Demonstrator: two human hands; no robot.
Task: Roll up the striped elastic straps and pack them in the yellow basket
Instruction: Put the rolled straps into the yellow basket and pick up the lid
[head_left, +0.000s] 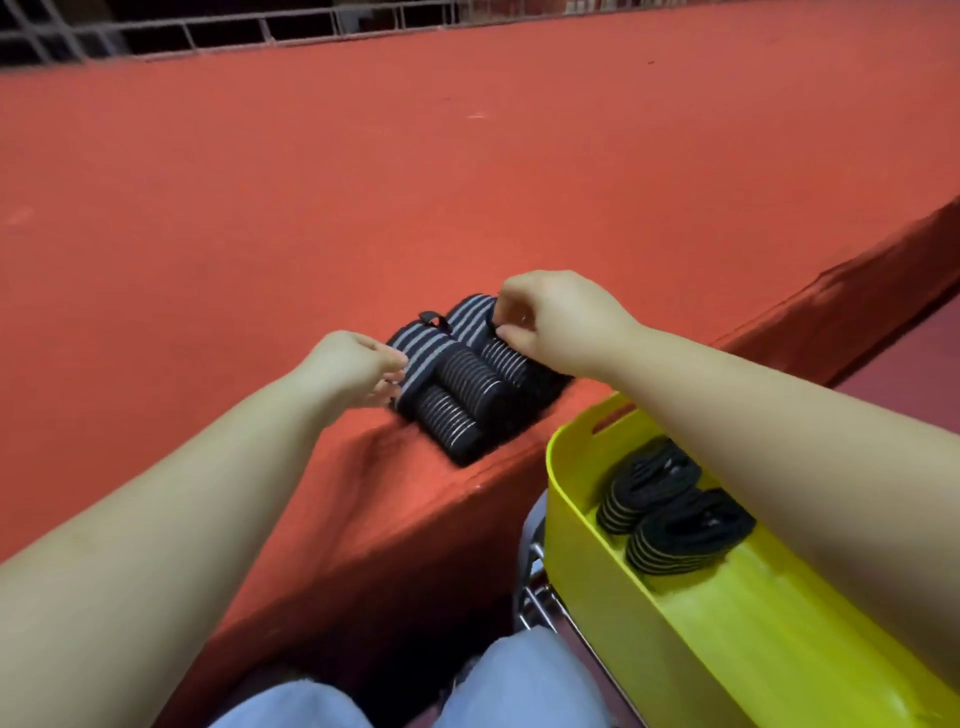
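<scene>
Head view
Landmark: the table edge (483, 467) — the near rim of the red-covered table (467, 182), running from lower left up to the right.
Open room: beyond the edge the red surface stretches wide and bare to a railing (218, 31) at the far side.
Strap bundle (467, 374): sits right at the edge, touching the cloth; striped elastic straps, dark with pale stripes. Its long axis runs diagonally, from the edge away toward the upper left.
Count on table: three rolled ends show facing the edge, with two flat striped lengths lying behind them; a small dark loop pokes up between those lengths.
Left hand (358, 369): just beyond the edge, fingers curled, pinching the left flat length.
Right hand (550, 322): farther in from the edge, fingers curled, gripping the right flat length.
Yellow basket (566, 467): below and right of the edge, beside the person's knees.
Rolls in basket (670, 509): two — side by side, touching, under the right forearm.
</scene>
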